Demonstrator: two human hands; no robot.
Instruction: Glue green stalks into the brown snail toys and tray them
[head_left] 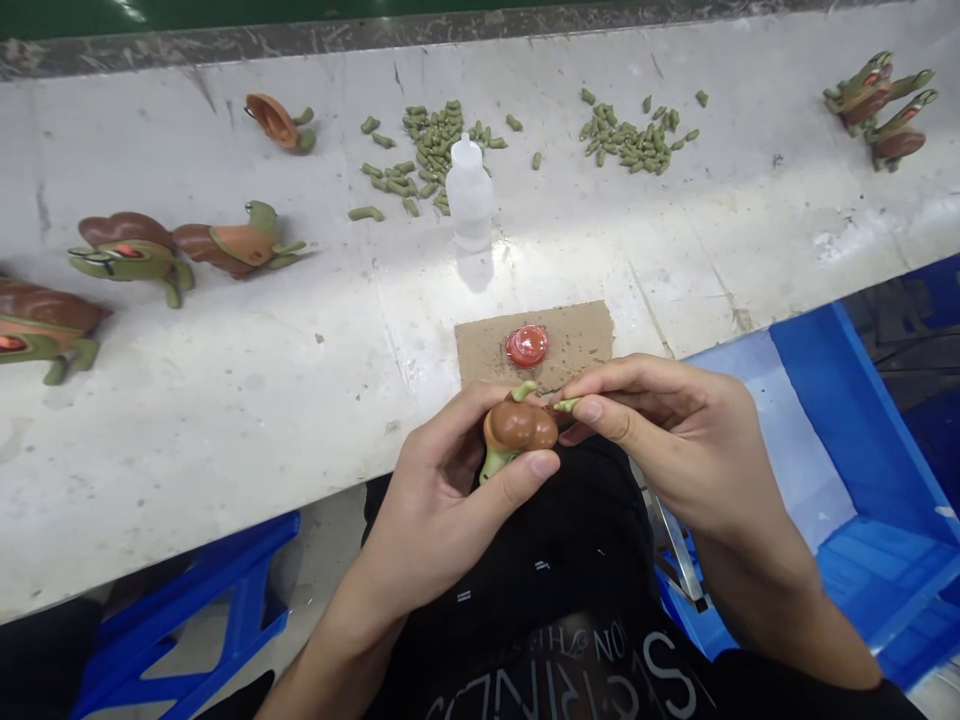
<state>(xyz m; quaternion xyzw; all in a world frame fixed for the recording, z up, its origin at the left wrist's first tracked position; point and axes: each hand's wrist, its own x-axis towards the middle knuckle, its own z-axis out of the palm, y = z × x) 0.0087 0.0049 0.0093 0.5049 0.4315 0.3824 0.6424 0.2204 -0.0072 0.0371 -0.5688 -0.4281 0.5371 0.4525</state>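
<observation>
My left hand [457,500] is wrapped round a small toy turtle [517,428] with a brown shell and green limbs. The shell faces up, and one green limb sticks out at the top. Close to its right side, my right hand [660,430] pinches a small green limb piece [566,405] between thumb and fingers. Whether that piece touches the turtle I cannot tell. Just beyond both hands, a glossy red cap-like dish [527,346] rests on a piece of brown cardboard [480,345].
A white squeeze bottle [470,195] stands upright behind the cardboard. Two piles of green limb pieces [435,140] [630,138] lie farther back. Turtle figures [127,245] are at the left, others [874,100] at the far right. A blue bin [862,430] sits right, a blue stool [195,610] lower left.
</observation>
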